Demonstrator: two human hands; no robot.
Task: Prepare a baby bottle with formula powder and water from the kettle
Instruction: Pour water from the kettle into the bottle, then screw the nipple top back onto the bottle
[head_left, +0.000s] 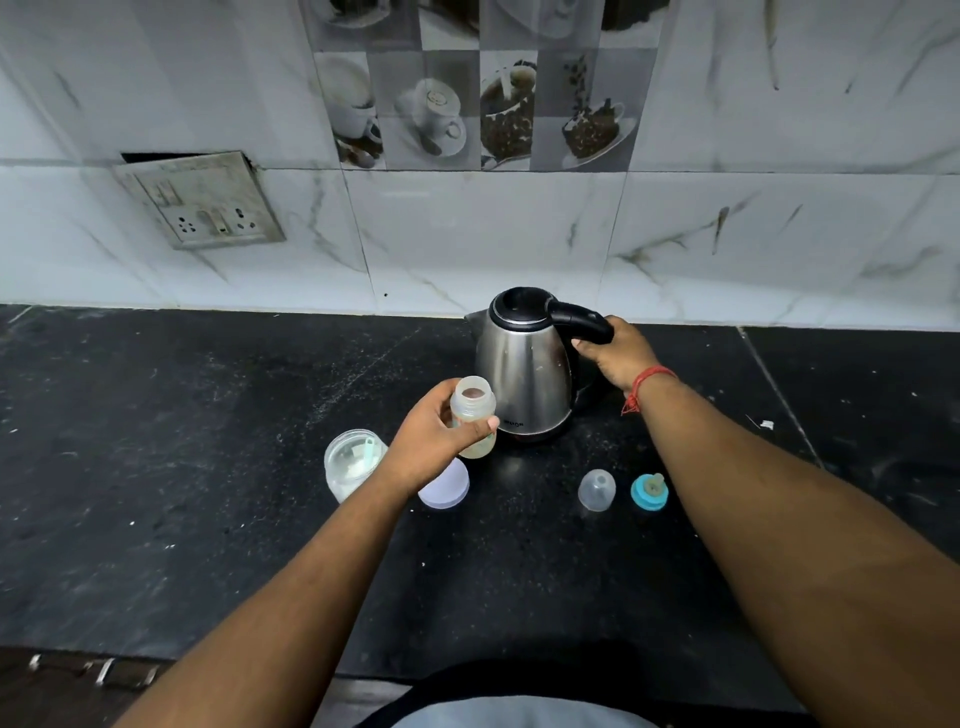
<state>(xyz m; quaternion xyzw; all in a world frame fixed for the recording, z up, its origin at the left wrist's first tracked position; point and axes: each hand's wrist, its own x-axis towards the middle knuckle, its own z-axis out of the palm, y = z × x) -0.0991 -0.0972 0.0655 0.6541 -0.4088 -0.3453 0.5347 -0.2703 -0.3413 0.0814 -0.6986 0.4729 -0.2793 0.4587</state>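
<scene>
Baby bottle (471, 423) uncapped, upright, held by the left hand (434, 441), fingers wrapped round its body, just in front of the kettle (524, 369). Kettle stands mid-counter (156, 467) near the back edge; right hand (615, 358) grasps its black handle. Open formula jar (350, 462) with scoop inside sits left of the bottle, its lid (447, 488) beside. Clear cap (597, 489) and teal nipple ring (648, 491) lie right, apart.

Left hand (434, 441) curled in a grip, right hand (618, 358) wrapped closed, both forearms extended forward
</scene>
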